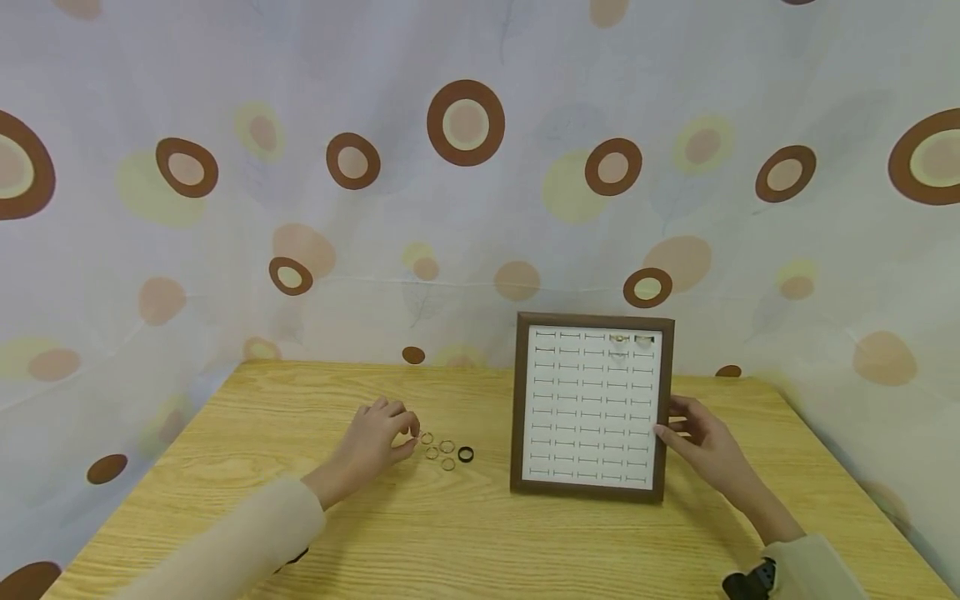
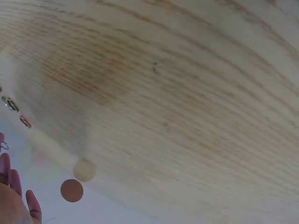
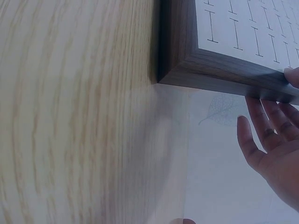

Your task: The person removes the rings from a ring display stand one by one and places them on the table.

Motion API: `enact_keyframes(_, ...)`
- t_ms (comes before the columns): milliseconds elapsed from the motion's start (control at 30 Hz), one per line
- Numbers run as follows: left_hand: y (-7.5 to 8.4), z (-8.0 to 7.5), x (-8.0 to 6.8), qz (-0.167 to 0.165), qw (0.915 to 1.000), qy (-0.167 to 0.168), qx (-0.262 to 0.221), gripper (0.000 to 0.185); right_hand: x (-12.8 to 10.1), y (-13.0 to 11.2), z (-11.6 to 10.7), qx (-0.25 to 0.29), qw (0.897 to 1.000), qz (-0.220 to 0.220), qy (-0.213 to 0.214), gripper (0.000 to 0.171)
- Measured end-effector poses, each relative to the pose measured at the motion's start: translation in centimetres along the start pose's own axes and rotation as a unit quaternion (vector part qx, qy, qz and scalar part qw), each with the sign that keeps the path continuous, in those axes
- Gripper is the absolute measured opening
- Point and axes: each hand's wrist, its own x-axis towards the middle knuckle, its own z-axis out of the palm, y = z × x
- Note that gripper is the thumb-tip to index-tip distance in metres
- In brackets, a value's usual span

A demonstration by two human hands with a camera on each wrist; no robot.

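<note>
A brown-framed ring tray (image 1: 519,400) with a white slotted insert stands tilted up on the wooden table (image 1: 225,467). Two rings (image 1: 630,338) sit in its top row. My right hand (image 1: 701,442) grips the frame's right edge, thumb on the front and fingers (image 3: 264,128) behind the frame (image 3: 219,70). Left of the tray lie several small gold rings (image 1: 442,452) and one black ring (image 1: 466,454). My left hand (image 1: 375,443) rests beside them, its curled thumb and forefinger pinching the nearest gold ring (image 1: 425,437). In the left wrist view, that ring (image 2: 3,146) shows by the fingertips (image 2: 16,182).
A cloth with brown and yellow circles (image 1: 465,122) hangs behind and around the table. The table's far edge runs just behind the tray. A dark wrist strap (image 1: 750,579) shows at the right sleeve.
</note>
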Motion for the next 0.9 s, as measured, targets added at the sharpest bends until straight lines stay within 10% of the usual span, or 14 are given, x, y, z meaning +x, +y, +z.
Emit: enact_keyframes(900, -0.6, 1.5, -1.0, -0.056, 0.9942, -0.083, -0.041, 0.010, 0.0, 0.2, -0.1, -0.002, 1.000, 0.003, -0.002, 0.044)
